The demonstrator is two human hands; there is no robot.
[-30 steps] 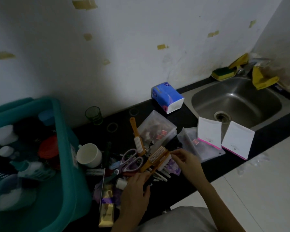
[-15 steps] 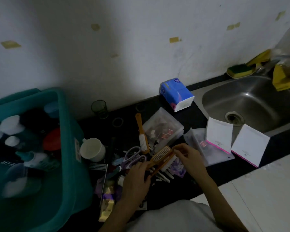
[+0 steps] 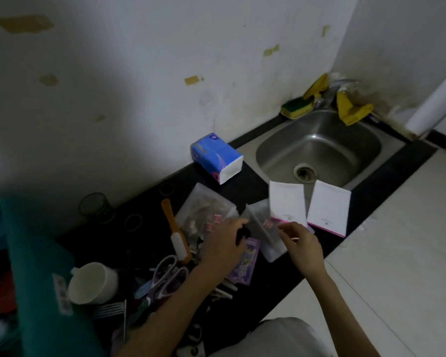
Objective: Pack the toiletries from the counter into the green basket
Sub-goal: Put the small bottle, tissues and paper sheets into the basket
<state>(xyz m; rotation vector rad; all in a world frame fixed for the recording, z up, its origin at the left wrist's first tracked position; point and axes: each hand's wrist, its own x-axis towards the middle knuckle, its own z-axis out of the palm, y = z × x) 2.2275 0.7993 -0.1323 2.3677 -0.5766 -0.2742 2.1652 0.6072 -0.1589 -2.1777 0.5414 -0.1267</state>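
Observation:
The green basket (image 3: 39, 253) stands at the left edge, with bottles dimly visible inside. Toiletries lie heaped on the black counter (image 3: 371, 191): an orange brush (image 3: 174, 228), purple scissors (image 3: 169, 274), a purple sachet (image 3: 245, 264) and two clear bags (image 3: 204, 210) (image 3: 265, 235) of small sachets. My left hand (image 3: 222, 240) lies over the heap with its fingers curled round a small dark item by the bags. My right hand (image 3: 301, 243) hovers over the right clear bag and pinches a thin pale stick.
A white mug (image 3: 93, 286) and a comb (image 3: 108, 309) sit beside the basket. A green glass (image 3: 94, 206) and a blue tissue pack (image 3: 216, 157) stand near the wall. Two white packets (image 3: 287, 202) (image 3: 328, 207) lie by the steel sink (image 3: 317, 150), with a sponge (image 3: 296, 106) behind it.
Both hands left the pair of orange brushes and moved up and right to the clear bags. The view swung right, so less of the basket shows.

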